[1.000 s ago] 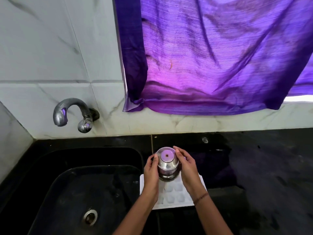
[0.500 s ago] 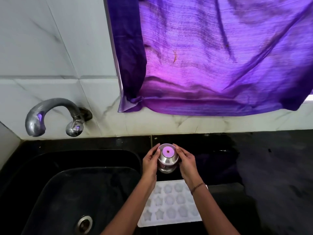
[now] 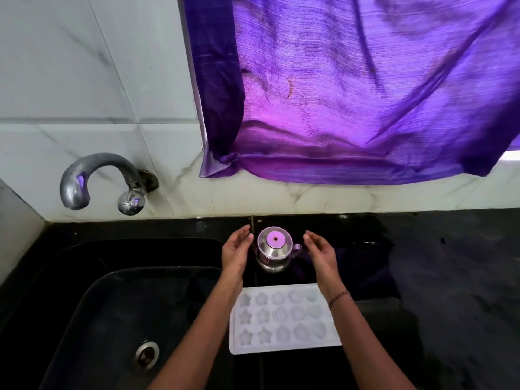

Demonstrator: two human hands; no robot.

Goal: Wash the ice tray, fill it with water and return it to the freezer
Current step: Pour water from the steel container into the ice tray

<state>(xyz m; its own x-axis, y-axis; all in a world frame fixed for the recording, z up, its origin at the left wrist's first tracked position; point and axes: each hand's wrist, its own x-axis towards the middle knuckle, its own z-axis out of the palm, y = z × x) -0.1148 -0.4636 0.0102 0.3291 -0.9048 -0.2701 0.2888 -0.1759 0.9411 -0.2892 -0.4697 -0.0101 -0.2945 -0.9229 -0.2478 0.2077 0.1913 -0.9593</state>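
The white ice tray is seen lying flat on the black table, towards its near edge and just beside the right rim of the sink. Three rows of star-shaped and rounded cells are shown face up; whether water lies in them cannot be told. The tray's far right corner is covered by the right forearm, and its left edge is crossed by the left forearm.

Beyond the tray, near the far edge of the table, a small steel jug is set upright, its side handle pointed to the right. A dark wet patch is seen on the table around and to the right of it.

The jug is flanked by both hands, with a gap left on each side. The left hand is held with its palm turned towards the jug, its fingers nearly straight, close together and holding nothing. The right hand is held likewise, its fingers loosely curved, slightly spread and just beside the handle. A thread band is worn on the right wrist.

A drain is set in the sink floor. A metal tap is mounted on the marble wall, and a purple curtain is hung above the table's far edge.
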